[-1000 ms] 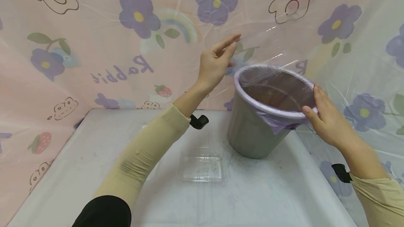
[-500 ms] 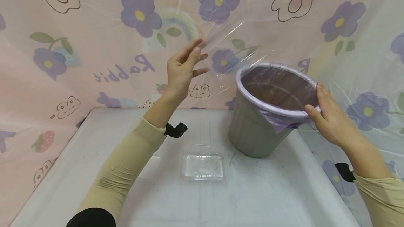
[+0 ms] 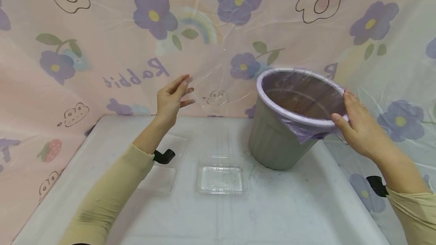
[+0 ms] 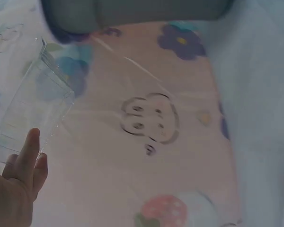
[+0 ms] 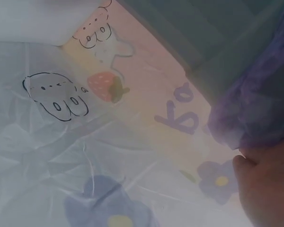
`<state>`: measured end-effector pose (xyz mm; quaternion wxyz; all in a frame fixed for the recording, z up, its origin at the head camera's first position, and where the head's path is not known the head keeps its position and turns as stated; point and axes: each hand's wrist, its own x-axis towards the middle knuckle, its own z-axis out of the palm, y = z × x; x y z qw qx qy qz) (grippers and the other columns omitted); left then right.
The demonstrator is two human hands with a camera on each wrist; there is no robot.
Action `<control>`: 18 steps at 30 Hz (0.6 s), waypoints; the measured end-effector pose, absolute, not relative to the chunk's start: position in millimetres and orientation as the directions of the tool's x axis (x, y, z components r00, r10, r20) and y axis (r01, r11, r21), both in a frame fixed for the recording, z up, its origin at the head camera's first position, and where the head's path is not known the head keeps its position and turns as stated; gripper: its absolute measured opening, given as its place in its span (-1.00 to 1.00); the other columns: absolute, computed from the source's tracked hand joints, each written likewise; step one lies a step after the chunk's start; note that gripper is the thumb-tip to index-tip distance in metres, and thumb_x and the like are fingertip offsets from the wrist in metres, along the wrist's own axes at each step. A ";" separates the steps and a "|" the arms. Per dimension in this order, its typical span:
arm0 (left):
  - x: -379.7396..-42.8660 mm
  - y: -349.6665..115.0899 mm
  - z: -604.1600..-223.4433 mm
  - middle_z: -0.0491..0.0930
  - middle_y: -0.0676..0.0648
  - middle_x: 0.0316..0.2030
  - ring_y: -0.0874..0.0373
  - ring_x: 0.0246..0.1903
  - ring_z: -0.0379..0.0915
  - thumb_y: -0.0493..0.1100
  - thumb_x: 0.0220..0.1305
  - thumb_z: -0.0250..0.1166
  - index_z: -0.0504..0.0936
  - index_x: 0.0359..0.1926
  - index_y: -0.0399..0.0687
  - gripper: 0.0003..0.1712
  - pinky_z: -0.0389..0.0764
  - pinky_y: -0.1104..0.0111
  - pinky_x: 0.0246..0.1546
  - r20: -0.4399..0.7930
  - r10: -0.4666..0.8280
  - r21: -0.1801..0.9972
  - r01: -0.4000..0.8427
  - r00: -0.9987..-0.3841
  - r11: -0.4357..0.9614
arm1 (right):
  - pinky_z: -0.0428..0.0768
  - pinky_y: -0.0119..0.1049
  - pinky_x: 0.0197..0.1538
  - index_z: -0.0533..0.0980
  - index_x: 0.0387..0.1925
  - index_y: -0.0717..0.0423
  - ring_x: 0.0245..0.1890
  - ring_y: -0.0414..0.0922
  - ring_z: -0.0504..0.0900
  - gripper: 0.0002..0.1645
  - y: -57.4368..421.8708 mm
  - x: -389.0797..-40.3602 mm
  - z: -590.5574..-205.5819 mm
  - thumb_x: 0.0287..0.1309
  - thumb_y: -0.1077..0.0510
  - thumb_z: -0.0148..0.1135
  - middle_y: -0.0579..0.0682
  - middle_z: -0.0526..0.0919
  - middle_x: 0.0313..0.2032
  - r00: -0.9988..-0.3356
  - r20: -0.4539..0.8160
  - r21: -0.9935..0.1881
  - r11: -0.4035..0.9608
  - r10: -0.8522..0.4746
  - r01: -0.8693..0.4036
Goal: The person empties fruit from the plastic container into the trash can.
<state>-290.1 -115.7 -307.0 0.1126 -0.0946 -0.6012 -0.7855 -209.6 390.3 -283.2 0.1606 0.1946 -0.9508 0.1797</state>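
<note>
In the head view my left hand [image 3: 171,100] pinches the edge of a clear plastic food box [image 3: 212,84], raised above the back of the table. The left wrist view shows the box [image 4: 31,106] tilted beyond the fingers [image 4: 29,151]. With my right hand [image 3: 362,133] I grip the right rim of a grey trash bin [image 3: 277,143], thumb at the near rim. A purple bag [image 3: 304,131] lines the bin and folds over its rim. The bin leans toward the right hand, its mouth facing partly forward. Its bottom is partly hidden.
A clear plastic box [image 3: 221,180] sits mid-table, left of the bin. Another clear box [image 3: 163,182] lies farther left, partly behind the left forearm. The white-covered table [image 3: 259,218] meets a patterned curtain [image 3: 112,44] at the back and sides.
My left hand has moved left and down, away from the bin's mouth, carrying the clear box with it. The right hand keeps its grip on the tilted bin.
</note>
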 end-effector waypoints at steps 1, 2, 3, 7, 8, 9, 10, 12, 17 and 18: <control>-291.3 -119.7 -312.2 0.54 -0.14 0.36 -0.09 0.10 0.58 -0.17 0.57 0.19 0.54 0.40 -0.15 -0.54 0.76 0.19 -0.07 0.278 -0.052 0.933 0.283 -0.959 -0.223 | -0.36 0.03 0.64 -0.26 0.59 0.46 0.62 0.28 -0.30 -0.11 390.5 -209.5 -282.8 0.65 -0.05 -0.20 0.46 -0.22 0.59 -0.875 0.370 -0.277 0.862 -0.313 -0.425; -292.3 -123.1 -316.6 0.53 -0.15 0.36 -0.06 0.08 0.58 -0.17 0.58 0.19 0.54 0.40 -0.14 -0.55 0.76 0.20 -0.08 0.267 -0.043 0.943 0.270 -0.963 -0.196 | -0.37 0.03 0.64 -0.27 0.58 0.46 0.62 0.28 -0.31 -0.11 390.8 -209.6 -282.7 0.65 -0.05 -0.20 0.46 -0.22 0.59 -0.877 0.364 -0.275 0.863 -0.314 -0.423; -293.8 -126.3 -320.9 0.52 -0.16 0.37 -0.06 0.07 0.58 -0.17 0.58 0.18 0.54 0.40 -0.15 -0.54 0.77 0.23 -0.10 0.257 -0.032 0.951 0.258 -0.966 -0.170 | -0.37 0.03 0.64 -0.27 0.58 0.46 0.62 0.28 -0.31 -0.11 390.9 -209.6 -282.5 0.65 -0.05 -0.20 0.46 -0.23 0.59 -0.879 0.358 -0.273 0.866 -0.314 -0.420; -299.6 -134.7 -335.2 0.51 -0.14 0.38 0.00 0.05 0.57 -0.15 0.61 0.15 0.50 0.44 -0.13 -0.52 0.79 0.30 -0.14 0.198 0.036 0.979 0.196 -0.979 -0.058 | -0.36 0.05 0.64 -0.27 0.58 0.48 0.61 0.32 -0.30 -0.11 391.0 -210.0 -280.8 0.65 -0.04 -0.20 0.50 -0.22 0.57 -0.880 0.354 -0.260 0.871 -0.316 -0.417; -301.0 -135.8 -338.6 0.51 -0.14 0.38 0.02 0.05 0.57 -0.15 0.61 0.14 0.50 0.45 -0.11 -0.52 0.79 0.30 -0.13 0.179 0.056 0.984 0.178 -0.982 -0.028 | -0.36 0.05 0.64 -0.26 0.57 0.49 0.61 0.32 -0.29 -0.11 390.8 -210.0 -280.7 0.65 -0.04 -0.20 0.50 -0.22 0.57 -0.880 0.356 -0.260 0.870 -0.316 -0.418; -302.3 -136.6 -342.1 0.51 -0.14 0.38 0.03 0.05 0.57 -0.14 0.62 0.14 0.50 0.45 -0.09 -0.52 0.78 0.30 -0.12 0.161 0.076 0.987 0.161 -0.984 0.000 | -0.35 0.06 0.64 -0.26 0.57 0.50 0.61 0.33 -0.29 -0.12 390.6 -210.0 -280.9 0.65 -0.03 -0.20 0.51 -0.22 0.57 -0.878 0.356 -0.259 0.870 -0.318 -0.420; -303.6 -136.9 -345.5 0.51 -0.14 0.38 0.03 0.05 0.57 -0.14 0.62 0.13 0.49 0.45 -0.09 -0.52 0.78 0.28 -0.11 0.144 0.097 0.989 0.148 -0.985 0.028 | -0.35 0.06 0.64 -0.26 0.57 0.50 0.61 0.33 -0.29 -0.12 390.7 -210.1 -281.3 0.65 -0.03 -0.20 0.51 -0.22 0.56 -0.877 0.358 -0.259 0.869 -0.320 -0.422; -306.4 -136.3 -352.4 0.51 -0.15 0.37 0.00 0.05 0.58 -0.14 0.63 0.12 0.50 0.45 -0.09 -0.53 0.79 0.26 -0.11 0.116 0.135 0.988 0.128 -0.984 0.083 | -0.35 0.06 0.64 -0.26 0.57 0.50 0.61 0.33 -0.29 -0.12 390.4 -209.8 -281.5 0.65 -0.03 -0.19 0.51 -0.22 0.57 -0.877 0.359 -0.262 0.867 -0.319 -0.423; -313.0 -130.0 -367.1 0.54 -0.20 0.33 -0.14 0.07 0.59 -0.14 0.65 0.07 0.50 0.41 -0.17 -0.56 0.80 0.22 -0.16 0.071 0.232 0.972 0.119 -0.970 0.203 | -0.36 0.05 0.64 -0.26 0.58 0.48 0.61 0.31 -0.30 -0.12 390.5 -209.5 -281.6 0.65 -0.03 -0.19 0.46 -0.23 0.58 -0.875 0.362 -0.272 0.861 -0.321 -0.429; -314.6 -128.5 -370.1 0.55 -0.20 0.32 -0.12 0.05 0.60 -0.14 0.66 0.06 0.50 0.40 -0.18 -0.56 0.80 0.22 -0.17 0.060 0.247 0.968 0.117 -0.967 0.222 | -0.37 0.04 0.64 -0.26 0.58 0.48 0.61 0.31 -0.31 -0.12 390.4 -209.6 -281.4 0.65 -0.03 -0.19 0.46 -0.24 0.58 -0.875 0.361 -0.275 0.860 -0.322 -0.429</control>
